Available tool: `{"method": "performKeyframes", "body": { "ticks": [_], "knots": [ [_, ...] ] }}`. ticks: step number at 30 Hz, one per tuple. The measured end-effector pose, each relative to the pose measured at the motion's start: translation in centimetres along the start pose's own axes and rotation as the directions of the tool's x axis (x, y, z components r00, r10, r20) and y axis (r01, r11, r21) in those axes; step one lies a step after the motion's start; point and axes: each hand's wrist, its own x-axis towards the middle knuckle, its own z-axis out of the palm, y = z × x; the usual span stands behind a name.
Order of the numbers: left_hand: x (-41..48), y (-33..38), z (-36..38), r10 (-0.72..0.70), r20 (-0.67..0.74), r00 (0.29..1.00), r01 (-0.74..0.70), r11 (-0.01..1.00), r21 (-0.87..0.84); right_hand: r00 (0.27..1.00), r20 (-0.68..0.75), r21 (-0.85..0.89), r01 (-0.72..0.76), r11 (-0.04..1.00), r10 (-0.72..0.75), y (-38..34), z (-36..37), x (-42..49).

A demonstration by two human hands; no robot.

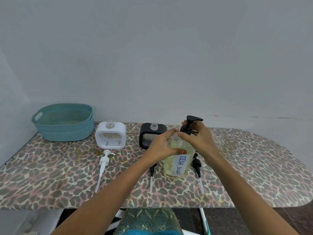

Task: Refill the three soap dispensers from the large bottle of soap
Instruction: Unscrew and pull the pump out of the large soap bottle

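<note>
The large clear bottle (177,165), full of pale yellow soap and labelled "DISH SOAP", stands upright near the board's middle. My left hand (162,148) grips its upper body. My right hand (196,138) holds the collar of its black pump (191,121). Behind stand a white square dispenser (110,138) and a black square dispenser (149,133), both with open necks. A third dispenser is hidden behind my hands. Three loose pumps lie in front: a white pump (103,165), a black pump (152,173) and another black pump (197,165).
Everything sits on an ironing board with a leopard-print cover (67,175), pushed against a pale wall. A teal woven basket (64,122) stands at the back left corner. The board's rounded end lies to the right; its front edge is near me.
</note>
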Motion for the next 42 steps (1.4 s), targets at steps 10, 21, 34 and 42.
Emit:
{"method": "performKeyframes", "body": {
  "ticks": [10, 21, 34, 42],
  "knots": [
    [-0.2, 0.0, -0.1, -0.005, -0.006, 1.000, 0.005, 1.000, 0.004, 0.997, -0.077, -0.099, 0.025, 0.995, -0.033, -0.5, -0.2, -0.1],
    [-0.1, -0.1, 0.0, 0.035, -0.002, 0.999, -0.035, 0.999, -0.007, 0.997, 0.006, -0.235, 0.071, 0.969, -0.071, -1.0, -0.1, 0.3],
    [-0.1, -0.2, 0.0, 0.011, 0.006, 1.000, -0.011, 1.000, -0.021, 0.986, -0.161, 0.110, 0.048, 0.993, -0.030, -3.2, -4.5, 1.0],
    [-0.2, -0.1, -0.1, 0.006, 0.007, 1.000, -0.006, 1.000, -0.018, 0.968, -0.250, 0.262, 0.053, 0.964, 0.015, -3.8, -7.6, 0.7]
  ]
}}
